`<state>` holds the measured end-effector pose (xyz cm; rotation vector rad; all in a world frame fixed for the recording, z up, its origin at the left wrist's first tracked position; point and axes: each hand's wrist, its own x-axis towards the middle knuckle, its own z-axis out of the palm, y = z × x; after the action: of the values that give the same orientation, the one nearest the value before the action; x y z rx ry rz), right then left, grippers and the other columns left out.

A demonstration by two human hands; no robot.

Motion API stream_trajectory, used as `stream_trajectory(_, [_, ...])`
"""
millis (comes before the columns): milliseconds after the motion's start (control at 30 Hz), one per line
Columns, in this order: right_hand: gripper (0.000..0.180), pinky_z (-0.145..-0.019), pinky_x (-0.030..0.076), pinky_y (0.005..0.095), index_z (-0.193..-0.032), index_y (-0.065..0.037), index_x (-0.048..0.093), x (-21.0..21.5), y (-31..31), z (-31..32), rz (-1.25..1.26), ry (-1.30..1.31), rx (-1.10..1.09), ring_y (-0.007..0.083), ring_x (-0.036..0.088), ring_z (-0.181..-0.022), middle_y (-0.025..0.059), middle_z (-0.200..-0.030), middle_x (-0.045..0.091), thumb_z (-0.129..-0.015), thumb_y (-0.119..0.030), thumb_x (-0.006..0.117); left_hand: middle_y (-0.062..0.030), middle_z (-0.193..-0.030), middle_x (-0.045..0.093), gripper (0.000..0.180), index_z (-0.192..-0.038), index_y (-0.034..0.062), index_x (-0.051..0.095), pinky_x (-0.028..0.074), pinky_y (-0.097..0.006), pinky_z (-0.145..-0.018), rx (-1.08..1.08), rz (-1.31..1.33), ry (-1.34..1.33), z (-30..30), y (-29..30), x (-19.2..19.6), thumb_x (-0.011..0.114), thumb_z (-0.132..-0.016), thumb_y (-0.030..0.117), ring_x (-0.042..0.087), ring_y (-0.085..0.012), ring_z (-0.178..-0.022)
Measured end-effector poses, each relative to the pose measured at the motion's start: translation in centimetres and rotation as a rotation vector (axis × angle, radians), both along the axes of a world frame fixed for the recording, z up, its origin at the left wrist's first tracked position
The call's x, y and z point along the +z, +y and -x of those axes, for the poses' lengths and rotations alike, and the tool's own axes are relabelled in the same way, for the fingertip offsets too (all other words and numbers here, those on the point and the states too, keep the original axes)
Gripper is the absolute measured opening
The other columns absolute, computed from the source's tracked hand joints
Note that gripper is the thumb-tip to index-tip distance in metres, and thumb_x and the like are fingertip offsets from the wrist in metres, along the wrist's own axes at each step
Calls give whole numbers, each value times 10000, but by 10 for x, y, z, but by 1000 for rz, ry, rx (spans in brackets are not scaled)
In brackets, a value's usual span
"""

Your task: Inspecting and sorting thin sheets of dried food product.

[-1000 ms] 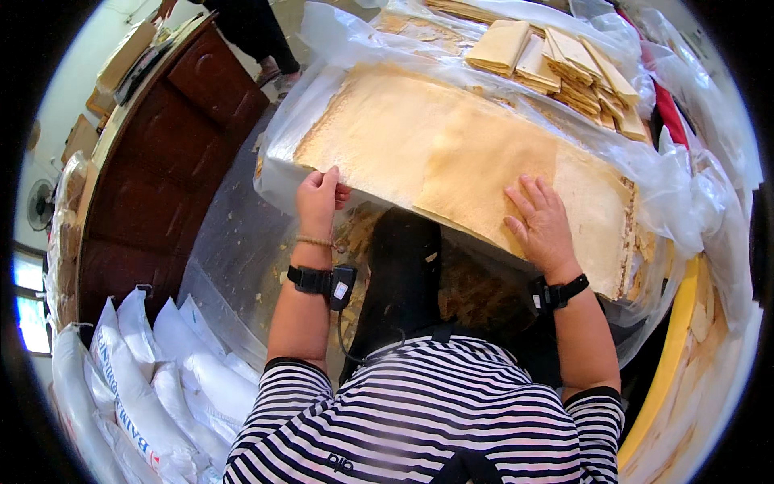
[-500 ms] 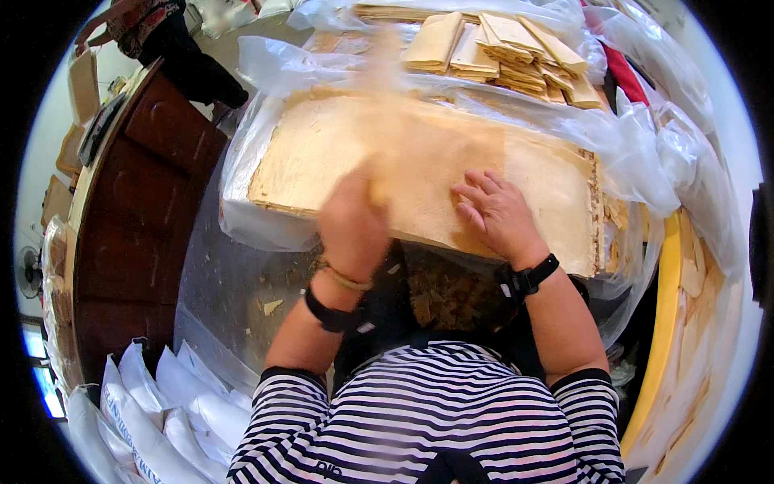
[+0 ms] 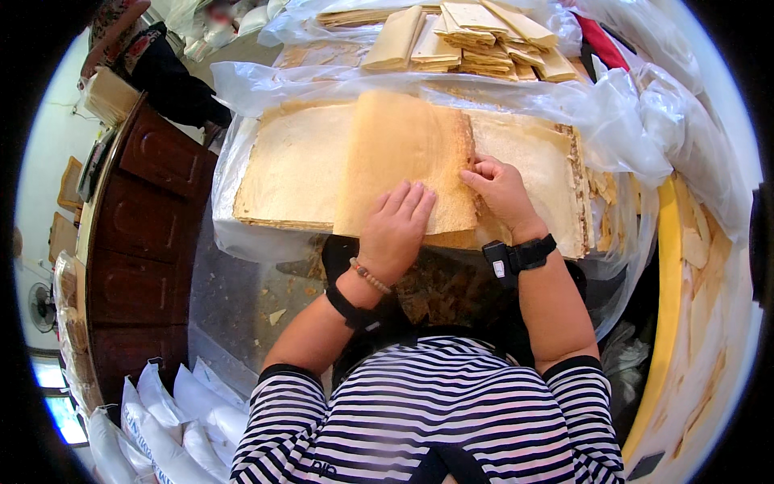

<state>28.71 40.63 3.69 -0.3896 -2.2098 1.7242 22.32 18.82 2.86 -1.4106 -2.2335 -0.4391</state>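
A thin tan sheet (image 3: 395, 153) with a rough, crumbly right edge lies crosswise over the middle of a long stack of paler sheets (image 3: 294, 165). My left hand (image 3: 397, 222) rests flat on its near part, fingers stretched out side by side. At the sheet's right edge, the thumb and fingers of my right hand (image 3: 500, 189) pinch its ragged border. The paler sheets show browned, flaky edges at their right end. What the sheet is made of, I cannot tell for sure; it looks thin, dry and brittle.
Folded tan sheets (image 3: 484, 40) are piled beyond the stack, with clear plastic wrapping (image 3: 556, 101) around. A dark wooden cabinet (image 3: 137, 258) stands left, white sacks (image 3: 173, 411) lower left, a yellow-edged board (image 3: 667, 323) right. A person in dark trousers (image 3: 165, 77) stands far left.
A blurred sheet in my left hand has come down and lies across the stack. My left hand now presses flat on it, and my right hand has closed on its right edge.
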Motion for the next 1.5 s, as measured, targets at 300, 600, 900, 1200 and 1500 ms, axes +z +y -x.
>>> stream_trajectory(300, [218, -743, 525, 346, -743, 96, 602, -15, -9, 3, -316, 23, -143, 289, 680, -919, 195, -1318, 608, -773, -102, 690, -187, -1557, 345, 654, -1476, 53, 404, 260, -439, -1177, -72, -74, -473, 119, -14, 20, 554, -968, 437, 277, -357, -1462])
stream_trajectory(600, [197, -922, 507, 355, -919, 25, 650, -21, -17, 4, -404, 58, -256, 332, 619, -1133, 203, -1347, 576, -775, -93, 712, -163, -1593, 275, 696, -1483, 152, 419, 180, -477, -1194, 215, 274, -275, 122, 8, -14, 473, -939, 585, 194, -348, -1492])
stream_trajectory(900, [311, -931, 520, 321, -1138, 16, 641, 18, -17, -98, -277, 82, -376, 255, 646, -1068, 160, -1155, 663, -876, -133, 714, -167, -1582, 294, 792, -1481, 152, 419, 243, -506, -1166, -20, 211, -192, 48, -23, 29, 667, -847, 556, 212, -388, -1479])
stream_trajectory(1200, [466, -756, 582, 319, -1220, 1, 563, -9, -22, -187, 787, -265, -313, 204, 677, -941, 149, -1071, 672, -989, -404, 573, -32, -1391, 575, 455, -1317, 171, 588, 407, -414, -1057, -250, 194, -34, 6, -9, -11, 629, -868, 114, 514, -225, -1306])
stream_trajectory(1500, [484, -742, 593, 341, -1327, -4, 517, -22, -33, -177, 973, -215, -207, 240, 683, -986, 160, -1190, 645, -1028, -383, 495, 15, -1413, 564, 407, -1265, 245, 640, 337, -427, -1126, -166, 359, -113, 60, -52, 22, 585, -894, 85, 442, -252, -1377])
